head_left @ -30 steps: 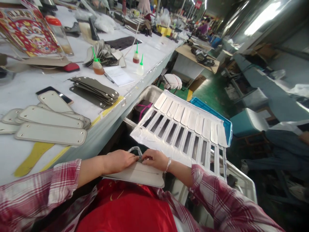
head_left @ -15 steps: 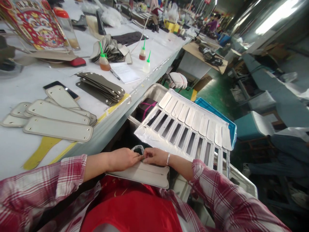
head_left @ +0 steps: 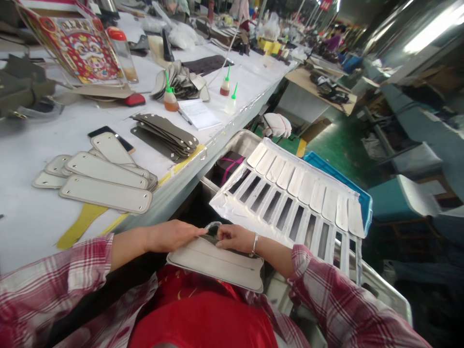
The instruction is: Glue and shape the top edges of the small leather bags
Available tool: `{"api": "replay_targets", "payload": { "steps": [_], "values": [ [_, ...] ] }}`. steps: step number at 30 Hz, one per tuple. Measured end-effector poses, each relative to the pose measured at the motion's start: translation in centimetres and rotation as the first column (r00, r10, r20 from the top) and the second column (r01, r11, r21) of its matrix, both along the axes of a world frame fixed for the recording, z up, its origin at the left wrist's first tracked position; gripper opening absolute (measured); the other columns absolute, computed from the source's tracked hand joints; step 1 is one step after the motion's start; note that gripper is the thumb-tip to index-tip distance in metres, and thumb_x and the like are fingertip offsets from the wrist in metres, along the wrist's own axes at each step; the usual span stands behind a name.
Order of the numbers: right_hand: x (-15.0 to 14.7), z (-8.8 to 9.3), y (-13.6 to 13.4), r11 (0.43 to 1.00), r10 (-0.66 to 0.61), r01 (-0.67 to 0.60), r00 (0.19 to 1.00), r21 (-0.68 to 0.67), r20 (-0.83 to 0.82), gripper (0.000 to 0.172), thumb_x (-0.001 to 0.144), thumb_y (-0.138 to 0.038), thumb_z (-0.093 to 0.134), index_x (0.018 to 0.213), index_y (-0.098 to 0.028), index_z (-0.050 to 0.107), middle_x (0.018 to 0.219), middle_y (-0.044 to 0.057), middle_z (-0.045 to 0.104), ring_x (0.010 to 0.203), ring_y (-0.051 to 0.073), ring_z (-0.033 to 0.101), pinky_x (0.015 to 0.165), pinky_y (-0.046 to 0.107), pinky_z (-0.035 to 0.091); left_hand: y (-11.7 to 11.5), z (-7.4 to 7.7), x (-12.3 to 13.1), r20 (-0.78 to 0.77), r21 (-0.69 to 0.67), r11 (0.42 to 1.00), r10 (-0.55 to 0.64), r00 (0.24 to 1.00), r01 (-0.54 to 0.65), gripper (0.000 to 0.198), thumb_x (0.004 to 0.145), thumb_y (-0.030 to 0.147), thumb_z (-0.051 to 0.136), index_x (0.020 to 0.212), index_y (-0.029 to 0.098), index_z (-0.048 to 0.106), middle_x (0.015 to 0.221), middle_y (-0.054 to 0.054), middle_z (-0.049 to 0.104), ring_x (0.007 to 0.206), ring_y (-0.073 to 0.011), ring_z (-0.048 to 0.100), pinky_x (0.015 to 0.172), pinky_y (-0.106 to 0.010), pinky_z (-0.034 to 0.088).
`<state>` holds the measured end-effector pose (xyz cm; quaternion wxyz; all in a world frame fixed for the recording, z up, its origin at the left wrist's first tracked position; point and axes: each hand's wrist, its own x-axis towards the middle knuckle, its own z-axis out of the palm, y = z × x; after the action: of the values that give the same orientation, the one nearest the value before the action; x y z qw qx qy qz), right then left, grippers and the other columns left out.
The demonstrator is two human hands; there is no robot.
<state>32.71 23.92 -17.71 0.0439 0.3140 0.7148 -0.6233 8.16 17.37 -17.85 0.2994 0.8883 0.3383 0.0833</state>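
On lap, hands [head_left: 174, 235] pinching grey panel [head_left: 217, 265]

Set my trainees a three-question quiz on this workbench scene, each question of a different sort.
1. True or false: the left hand and right hand both touch the grey panel on the lap.
2. How many green-nozzled bottles stand on the table?
3. The slotted white tray lies: A on the table; B over the bins beside it; C on the floor.
Key: 1 true; 2 three; 3 B.
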Motion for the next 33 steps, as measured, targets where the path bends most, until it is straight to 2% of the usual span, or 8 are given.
{"api": "replay_targets", "payload": {
  "steps": [2,4,10,15,20,24,30,33],
  "values": [
    [0.1,-0.2,0.1,1.000,-0.002,0.002,1.000,-0.001,0.018,0.024,0.068,-0.033,0.065,0.067,-0.017,0.047,0.055,-0.007,0.042,0.052,0.008,0.035,0.047,0.020,0.027,-0.4,-0.1,-0.9,0.109,-0.048,0.996,0.078,0.991,-0.073,0.037,0.092,0.023,0.035,0.127,0.021,0.044,0.122,-0.004,0.056,0.109,-0.0126,0.053,0.095,-0.022,0.040],
    [0.2,-0.3,0.1,1.000,-0.005,0.005,1.000,-0.017,0.026,0.025,0.068,-0.034,0.065,0.069,-0.017,0.048,0.055,-0.007,0.043,0.052,0.008,0.035,0.047,0.020,0.027,-0.6,-0.3,-1.2,0.158,-0.044,0.994,0.104,0.982,-0.098,0.033,0.092,0.024,0.036,0.122,0.022,0.051,0.122,-0.003,0.057,0.110,-0.0120,0.053,0.097,-0.022,0.039],
    [0.3,-0.1,-0.2,0.999,-0.047,0.047,0.998,-0.003,-0.030,0.025,0.070,-0.033,0.065,0.085,-0.017,0.053,0.061,-0.006,0.044,0.053,0.007,0.037,0.049,0.020,0.030,0.0,-0.7,-1.3,0.161,0.027,0.999,0.028,0.987,-0.033,0.031,0.090,0.020,0.040,0.116,0.020,0.057,0.116,-0.005,0.061,0.107,-0.0126,0.055,0.094,-0.022,0.042],
    [-0.3,0.1,-0.3,0.998,-0.037,0.036,0.999,0.047,0.002,0.021,0.070,-0.031,0.065,0.081,-0.016,0.055,0.059,-0.006,0.045,0.054,0.008,0.038,0.050,0.021,0.030,0.3,-0.8,-1.4,0.134,0.071,0.997,-0.041,0.990,0.031,0.034,0.089,0.016,0.039,0.119,0.017,0.054,0.120,-0.007,0.058,0.109,-0.0130,0.054,0.095,-0.021,0.040],
    [-1.4,0.1,-0.3,0.999,-0.041,0.040,0.998,-0.034,-0.037,0.021,0.070,-0.031,0.065,0.078,-0.016,0.053,0.057,-0.007,0.045,0.051,0.007,0.037,0.048,0.020,0.030,0.2,-0.4,-1.3,0.136,0.036,0.999,-0.019,0.990,0.014,0.033,0.089,0.016,0.038,0.117,0.018,0.055,0.115,-0.006,0.061,0.104,-0.0139,0.057,0.091,-0.021,0.044],
    [-2.0,0.4,-0.1,0.998,-0.015,0.016,1.000,-0.053,0.008,0.022,0.068,-0.030,0.066,0.078,-0.016,0.053,0.055,-0.007,0.046,0.050,0.007,0.037,0.048,0.021,0.029,0.2,-0.2,-1.3,0.149,0.032,0.999,-0.013,0.989,0.008,0.032,0.089,0.016,0.039,0.116,0.018,0.056,0.112,-0.006,0.062,0.101,-0.0147,0.059,0.088,-0.022,0.045],
    [-2.8,-0.3,0.5,0.977,0.004,-0.001,1.000,-0.215,0.015,0.027,0.064,-0.034,0.068,0.073,-0.016,0.049,0.055,-0.007,0.046,0.050,0.008,0.038,0.046,0.020,0.028,0.1,-0.2,-1.4,0.137,0.127,0.990,-0.072,0.988,0.054,0.032,0.089,0.016,0.038,0.116,0.014,0.055,0.112,-0.010,0.062,0.101,-0.0171,0.059,0.087,-0.025,0.047],
    [-3.5,-0.8,0.5,0.973,0.014,-0.013,1.000,-0.231,0.005,0.028,0.065,-0.037,0.067,0.072,-0.016,0.048,0.055,-0.007,0.045,0.050,0.007,0.037,0.046,0.020,0.027,0.1,-0.1,-1.5,0.113,0.160,0.984,-0.094,0.989,0.076,0.032,0.088,0.013,0.038,0.115,0.012,0.055,0.113,-0.011,0.061,0.101,-0.0182,0.059,0.088,-0.026,0.047]
  ]
}}
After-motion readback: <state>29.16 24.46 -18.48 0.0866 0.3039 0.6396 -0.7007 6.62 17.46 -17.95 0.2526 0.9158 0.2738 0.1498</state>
